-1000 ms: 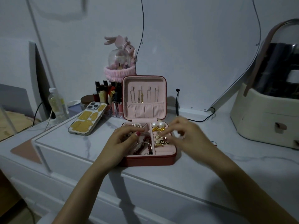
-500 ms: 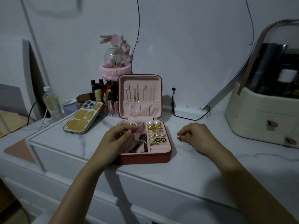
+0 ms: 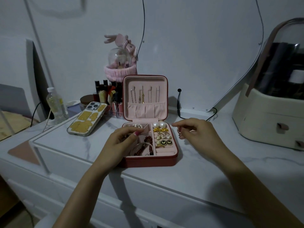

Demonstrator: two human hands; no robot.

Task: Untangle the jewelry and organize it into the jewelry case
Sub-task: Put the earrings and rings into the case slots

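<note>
- The jewelry case [image 3: 150, 160] sits open near the front middle of the white marble tabletop [image 3: 205, 162], red outside, pink lining inside, its lid [image 3: 145, 97] standing upright at the far side.
- Thin chains [image 3: 144, 96] hang in the lid above a gathered pink pocket.
- On the case's right side, from far to near: two big pearl studs [image 3: 158, 125], gold pieces [image 3: 160, 129], pearl-drop earrings [image 3: 163, 136] and a black butterfly pair [image 3: 165, 142], then bare ring rolls.
- In the left near compartment lie a dark red bead bracelet [image 3: 148, 145] and a silvery bangle [image 3: 139, 146].
- My left hand [image 3: 122, 140] rests over the case's left side, fingers curled down into the far-left compartment by a pearl strand [image 3: 137, 125]; I cannot tell whether they actually grip anything.
- My right hand [image 3: 195, 130] hovers just right of the case, wrist raised, fingertips pinching a small ring [image 3: 178, 129].
- To the far left lie a phone [image 3: 87, 120], a clear bottle [image 3: 56, 103] and lipsticks [image 3: 107, 94]; a cream cosmetics box [image 3: 269, 116] stands far right.
</note>
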